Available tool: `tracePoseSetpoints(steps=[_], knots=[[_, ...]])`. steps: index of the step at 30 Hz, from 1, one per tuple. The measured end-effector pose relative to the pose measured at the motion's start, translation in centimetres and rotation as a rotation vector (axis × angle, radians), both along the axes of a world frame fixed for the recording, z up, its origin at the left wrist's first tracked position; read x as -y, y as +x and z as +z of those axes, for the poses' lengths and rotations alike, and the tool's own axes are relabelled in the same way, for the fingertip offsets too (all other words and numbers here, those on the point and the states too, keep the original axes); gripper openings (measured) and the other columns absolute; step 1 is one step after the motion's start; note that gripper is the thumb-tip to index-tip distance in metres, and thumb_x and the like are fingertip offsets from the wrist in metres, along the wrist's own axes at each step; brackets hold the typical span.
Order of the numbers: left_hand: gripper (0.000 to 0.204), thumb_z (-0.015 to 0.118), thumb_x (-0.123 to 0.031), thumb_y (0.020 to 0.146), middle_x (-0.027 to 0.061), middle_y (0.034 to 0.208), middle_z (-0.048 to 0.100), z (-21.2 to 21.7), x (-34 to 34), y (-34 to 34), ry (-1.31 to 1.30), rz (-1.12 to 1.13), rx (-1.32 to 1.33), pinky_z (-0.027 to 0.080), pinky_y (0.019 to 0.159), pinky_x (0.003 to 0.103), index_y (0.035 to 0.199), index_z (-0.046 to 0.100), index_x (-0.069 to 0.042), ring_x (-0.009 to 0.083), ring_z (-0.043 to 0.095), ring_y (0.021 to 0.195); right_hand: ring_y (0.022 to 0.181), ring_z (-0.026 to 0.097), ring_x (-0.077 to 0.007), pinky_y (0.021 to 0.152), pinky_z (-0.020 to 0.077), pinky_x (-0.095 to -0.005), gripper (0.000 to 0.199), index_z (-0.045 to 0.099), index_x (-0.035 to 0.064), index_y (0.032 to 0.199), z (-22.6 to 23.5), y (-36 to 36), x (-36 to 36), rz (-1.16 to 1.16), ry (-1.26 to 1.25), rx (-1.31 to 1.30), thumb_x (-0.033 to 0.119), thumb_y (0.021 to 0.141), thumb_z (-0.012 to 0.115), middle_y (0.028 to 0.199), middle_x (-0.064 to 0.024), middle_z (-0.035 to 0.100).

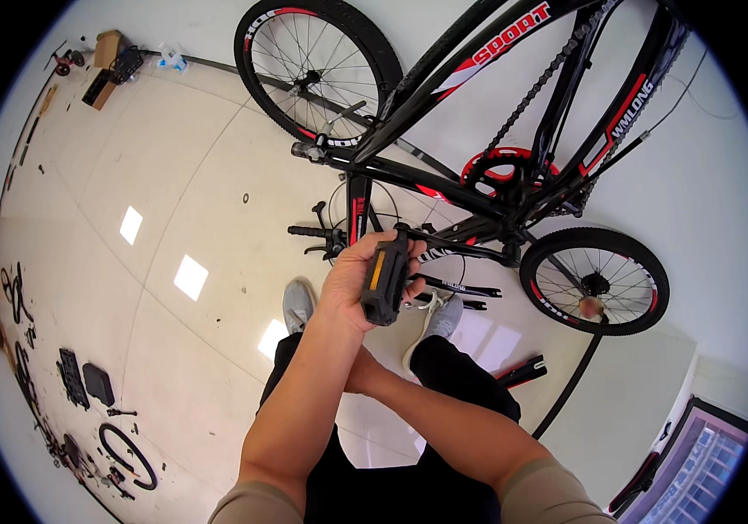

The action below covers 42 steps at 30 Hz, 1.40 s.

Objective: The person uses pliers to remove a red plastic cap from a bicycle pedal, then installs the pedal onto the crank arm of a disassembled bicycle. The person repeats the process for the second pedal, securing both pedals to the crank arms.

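Observation:
My left hand (348,278) is wrapped around a black bicycle pedal (384,281) with an amber reflector strip. The pedal's axle end is up against the end of a black crank arm (470,248); I cannot tell if it is threaded in. Below the left hand, my right forearm (444,410) crosses under the left one. My right hand (361,371) shows only in part there, its fingers hidden behind the left forearm. The black and red bicycle frame (444,96) stands in front of me, with a red chainring (468,168) and a hanging chain (527,100).
Two wheels (382,61) (644,244) lean by the wall. Handlebar grips (308,231) and a fork (470,291) are low near my shoes (299,304). A black and red part (520,373) lies right. Tools, a black case (98,384) and a tyre-like ring (112,437) lie left.

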<state>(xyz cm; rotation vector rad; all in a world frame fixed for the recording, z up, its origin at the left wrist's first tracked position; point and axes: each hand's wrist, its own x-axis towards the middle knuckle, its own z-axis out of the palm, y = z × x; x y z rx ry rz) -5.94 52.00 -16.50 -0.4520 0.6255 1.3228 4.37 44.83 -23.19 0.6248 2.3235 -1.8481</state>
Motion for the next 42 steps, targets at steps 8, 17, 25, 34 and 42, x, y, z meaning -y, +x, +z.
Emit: tracePoseSetpoints(steps=[8,17,25,34,42], knots=[[0.042,0.06,-0.034,0.091,0.0186,0.107,0.071,0.6,0.3,-0.5,0.088,-0.171,-0.223,0.058,0.072,0.035,0.109,0.067,0.003,0.0222,0.066,0.078,0.117,0.058,-0.0342,0.096,0.0476,-0.0439,0.049,0.06,0.0041,0.119,1.3,-0.8,0.0,0.065,-0.11,0.127,0.036,0.083,0.07,0.122,-0.0191,0.063],[0.047,0.053,-0.035,0.09,0.0232,0.111,0.069,0.6,-0.1,-0.1,0.281,-0.079,0.028,0.056,0.084,0.047,0.107,0.069,0.005,0.0276,0.069,0.086,0.125,0.051,-0.0326,0.103,0.0426,-0.042,0.052,0.057,0.0053,0.124,0.5,0.1,0.4,0.015,-0.083,0.044,0.032,0.083,0.072,0.131,-0.018,0.057],[0.032,0.067,-0.026,0.089,0.0191,0.101,0.072,0.4,0.1,-1.0,0.137,-0.121,-0.042,0.056,0.082,0.044,0.101,0.069,0.003,0.0236,0.069,0.085,0.12,0.056,-0.0326,0.099,0.0451,-0.0425,0.046,0.06,0.0052,0.118,1.6,-0.5,-0.1,-0.105,-0.233,-0.032,0.033,0.084,0.07,0.126,-0.0166,0.061],[0.034,0.076,-0.026,0.088,0.0166,0.091,0.072,2.3,0.0,-2.0,-0.021,-0.208,-0.475,0.06,0.066,0.033,0.1,0.069,0.004,0.0208,0.072,0.076,0.11,0.064,-0.0364,0.092,0.0497,-0.0423,0.059,0.059,-0.0023,0.117,1.2,-1.4,-0.1,-0.155,-0.279,0.061,0.043,0.082,0.069,0.114,-0.0231,0.068],[0.036,0.068,-0.031,0.095,0.0115,0.087,0.072,3.4,0.0,-2.3,-0.062,-0.213,-0.619,0.06,0.063,0.028,0.101,0.069,0.005,0.0166,0.071,0.07,0.109,0.065,-0.0386,0.092,0.0502,-0.042,0.075,0.058,-0.0118,0.116,-0.4,-1.9,0.6,-0.21,-0.343,0.179,0.051,0.078,0.072,0.112,-0.0306,0.066]])
